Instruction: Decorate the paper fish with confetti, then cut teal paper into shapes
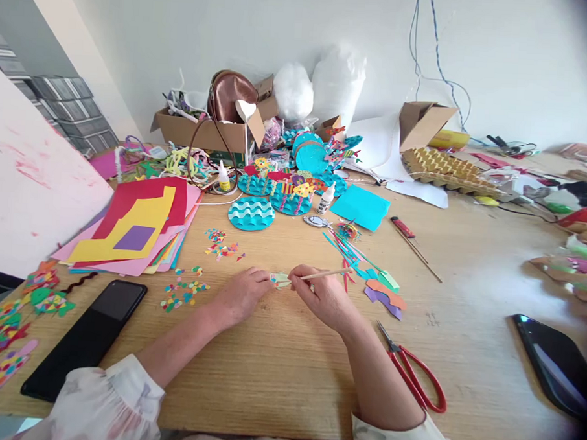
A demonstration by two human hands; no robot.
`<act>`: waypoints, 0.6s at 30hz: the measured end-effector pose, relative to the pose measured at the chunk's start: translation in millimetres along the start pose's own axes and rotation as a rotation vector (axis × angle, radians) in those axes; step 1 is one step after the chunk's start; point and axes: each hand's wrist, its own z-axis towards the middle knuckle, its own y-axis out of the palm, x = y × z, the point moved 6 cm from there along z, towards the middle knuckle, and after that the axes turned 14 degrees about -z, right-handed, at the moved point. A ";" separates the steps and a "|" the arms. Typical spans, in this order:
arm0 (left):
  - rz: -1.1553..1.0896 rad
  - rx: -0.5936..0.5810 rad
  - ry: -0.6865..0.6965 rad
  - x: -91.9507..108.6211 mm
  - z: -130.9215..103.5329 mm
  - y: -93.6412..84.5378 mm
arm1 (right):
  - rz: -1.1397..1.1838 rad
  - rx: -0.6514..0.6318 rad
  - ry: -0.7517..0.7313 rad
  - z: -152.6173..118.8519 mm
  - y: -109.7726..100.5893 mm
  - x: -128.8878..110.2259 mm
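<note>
My left hand (244, 294) pinches the left end of a small pale green paper piece (280, 280) at the middle of the wooden table. My right hand (319, 296) is closed round a thin wooden stick (327, 273), its tip at the paper piece. Left of my left hand lie scattered round paper dots (186, 288) and, farther back, small paper bits (224, 248). Paper strips (345, 251) and orange and purple scraps (385, 295) lie beyond my right hand. Fine detail of the paper piece is too small to tell.
Red-handled scissors (416, 374) lie right of my right forearm. Coloured sheets (137, 226) and a black phone (86, 341) are at the left, another phone (552, 364) at the right. Glue bottles (325, 199), a blue sheet (361, 207) and decorated blue discs (251, 213) stand or lie farther back.
</note>
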 end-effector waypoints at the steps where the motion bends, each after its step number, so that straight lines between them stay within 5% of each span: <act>1: -0.001 0.001 -0.006 0.1 0.0 -0.2 | 0.000 0.000 -0.002 0.5 2.0 0.6; 18: -0.048 0.029 -0.049 -0.5 1.5 -3.1 | 0.069 0.108 0.071 -1.6 -4.3 11.8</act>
